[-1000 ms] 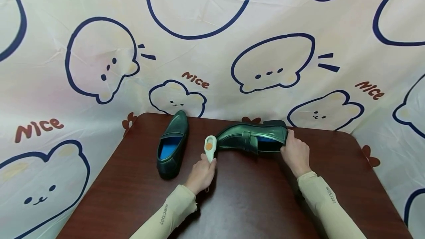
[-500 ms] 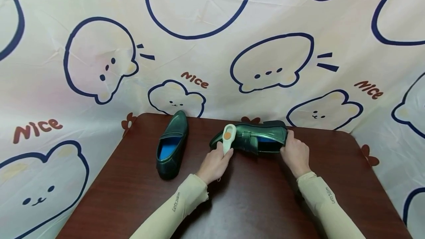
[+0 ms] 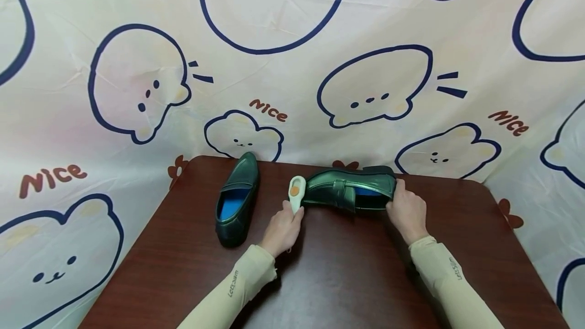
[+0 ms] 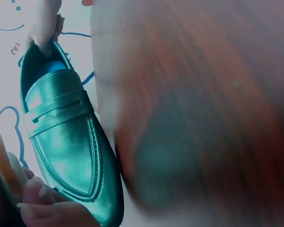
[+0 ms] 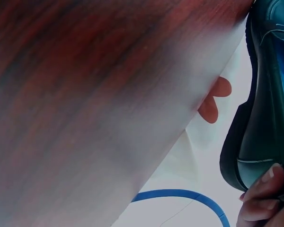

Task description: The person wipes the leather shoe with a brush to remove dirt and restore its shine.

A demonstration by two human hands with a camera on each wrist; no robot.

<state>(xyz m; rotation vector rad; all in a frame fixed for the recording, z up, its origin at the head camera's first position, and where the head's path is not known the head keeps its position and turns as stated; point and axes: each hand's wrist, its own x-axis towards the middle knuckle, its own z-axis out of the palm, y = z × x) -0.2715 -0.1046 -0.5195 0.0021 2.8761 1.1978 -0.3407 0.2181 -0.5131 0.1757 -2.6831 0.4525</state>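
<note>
My left hand (image 3: 281,228) grips a small pale tool (image 3: 296,198) with a rounded head, a narrow handle and an orange spot. In the left wrist view that tool (image 4: 12,177) shows an orange strip in a pale body, close beside the shoe's toe. A shiny dark green loafer (image 3: 326,187) lies tilted on its side, toe to the left, blue lining showing. My right hand (image 3: 408,212) pinches this loafer at the heel end. Fingers (image 5: 262,189) curl at the heel in the right wrist view. The tool's head overlaps the toe tip in the head view.
A matching green loafer (image 3: 234,204) stands upright at the left, toe toward the back. Both shoes are on a dark brown wooden table (image 3: 347,268). Behind the table hangs a pale cloth (image 3: 301,80) with cartoon outlines, meeting its far edge.
My left hand carried the pale tool right, over the loafer's toe, then back left to the toe tip. My right hand and both loafers have stayed in place.
</note>
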